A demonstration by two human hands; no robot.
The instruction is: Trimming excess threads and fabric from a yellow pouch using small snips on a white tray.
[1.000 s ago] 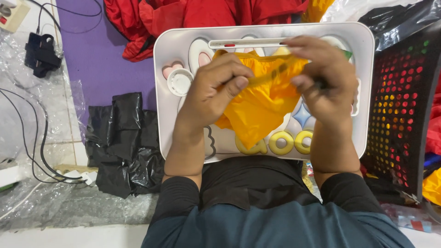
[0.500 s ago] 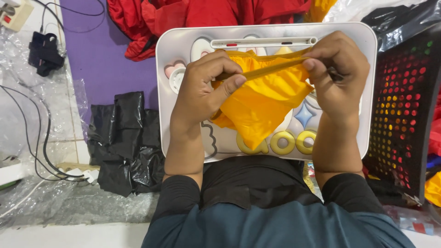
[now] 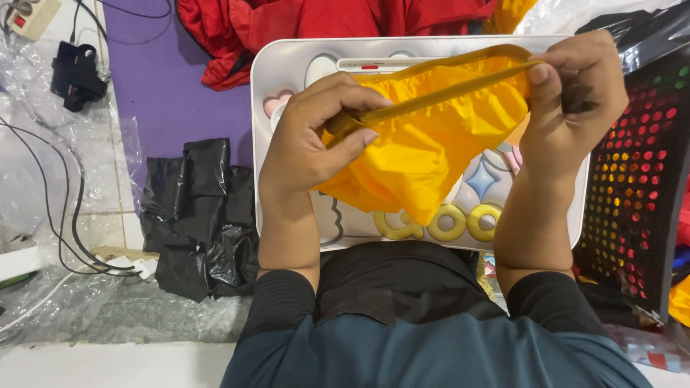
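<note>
Yellow cloth [image 3: 424, 154] thin, matt, gathered; tray [image 3: 287, 65] glossy white, probably plastic; black bags [image 3: 201, 215] crinkled, shiny.

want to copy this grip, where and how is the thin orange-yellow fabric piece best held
Probably by its thicker folded top band, pinched at both ends: left hand from the left, right hand from the right. On the thin orange-yellow fabric piece that band runs taut between the pinches, while the loose cloth sags below toward the white plastic lap tray.

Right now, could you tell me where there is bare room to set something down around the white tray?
Free: the purple mat between the black adapter and white tray. Crowded: the tray under both hands and the yellow cloth; black bags to its left, the dotted basket to its right.
</note>
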